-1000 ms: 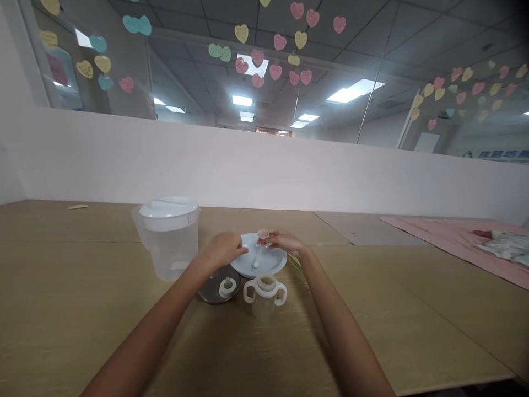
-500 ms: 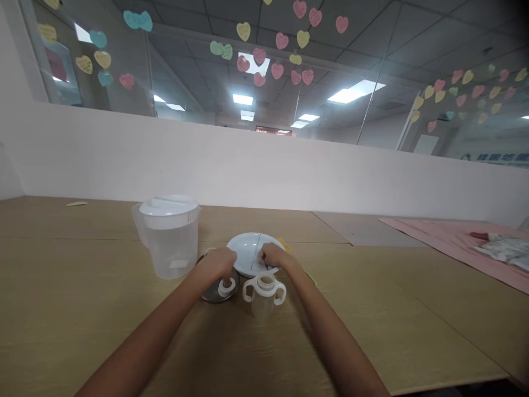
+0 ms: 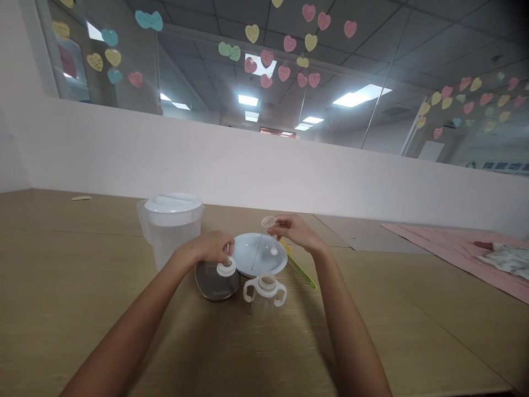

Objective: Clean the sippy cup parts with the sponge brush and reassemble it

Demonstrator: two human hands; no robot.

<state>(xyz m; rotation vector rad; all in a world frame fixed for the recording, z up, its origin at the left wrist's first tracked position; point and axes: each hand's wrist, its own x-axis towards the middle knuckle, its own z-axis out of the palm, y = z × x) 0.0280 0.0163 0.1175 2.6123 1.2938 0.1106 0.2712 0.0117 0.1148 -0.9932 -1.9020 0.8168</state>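
Note:
My left hand point(image 3: 212, 246) pinches a white bottle collar ring point(image 3: 226, 268) just above a dark metal tray point(image 3: 215, 286). Over the white plate point(image 3: 243, 264), my right hand point(image 3: 291, 230) has its fingers closed on a clear straw nipple point(image 3: 268, 221). Its round disc is at the top, and a straw hangs from it with a small white weight at the lower end. In front of the plate stands a clear baby bottle point(image 3: 263, 303), uncapped, with two white handles. A thin line crosses the plate; I cannot tell what it is.
A lidded clear pitcher point(image 3: 173, 226) stands behind my left forearm. Right of the plate lies a green and yellow long-handled tool point(image 3: 303, 272). A pink cloth point(image 3: 446, 248) with patterned fabric lies at the far right, and a white wall point(image 3: 231, 165) rises behind the table.
My left hand has lifted the collar ring from low in the metal tray. My right hand has risen from the plate, bringing up the straw nipple. The bottle stays put.

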